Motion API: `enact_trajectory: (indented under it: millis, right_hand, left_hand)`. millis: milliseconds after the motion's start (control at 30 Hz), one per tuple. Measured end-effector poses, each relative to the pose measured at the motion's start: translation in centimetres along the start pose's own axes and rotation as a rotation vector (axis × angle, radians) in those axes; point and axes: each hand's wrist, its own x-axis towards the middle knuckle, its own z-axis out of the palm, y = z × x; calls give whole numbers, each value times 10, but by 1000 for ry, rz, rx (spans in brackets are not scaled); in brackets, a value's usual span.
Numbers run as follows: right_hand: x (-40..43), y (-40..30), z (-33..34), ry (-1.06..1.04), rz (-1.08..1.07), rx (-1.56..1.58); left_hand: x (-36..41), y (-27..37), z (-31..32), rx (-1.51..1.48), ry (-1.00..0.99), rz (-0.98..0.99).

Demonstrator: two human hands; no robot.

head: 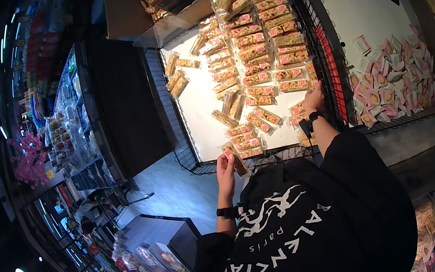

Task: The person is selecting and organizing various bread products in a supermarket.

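Note:
My left hand [226, 173] pinches a clear-wrapped nut bar [236, 161] with a pink label, at the near edge of a white-lined wire display basket [198, 138]. At the right side of that basket, my right hand [314, 99] has its fingertips at the near end of an upright wrapped bar [311, 71]. Whether it grips that bar is hidden. Ahead of my hands lie stacked columns of wrapped bars [252, 51]. Between my hands are two slanted bars [264, 120] and a short stack of bars [246, 139]. More bars [297, 114] sit beside my right wrist.
Black wire partitions [325, 58] divide this basket from a bin of small pink-and-white packets [393, 78]. Loose bars [178, 74] lie at the left. A clear panel [165, 34] juts over the far left corner. A dark counter [124, 95] stands left; a person [87, 219] is farther off.

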Motion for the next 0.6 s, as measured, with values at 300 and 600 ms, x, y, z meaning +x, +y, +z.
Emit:
enact_trajectory:
  millis: [300, 600]
  right_hand:
    - [-16, -3, -27, 8, -60, -86]
    - [-63, 5, -69, 84, -229, 386]
  left_hand:
    - [-4, -18, -19, 9, -43, -10]
    - [0, -35, -44, -42, -55, 42]
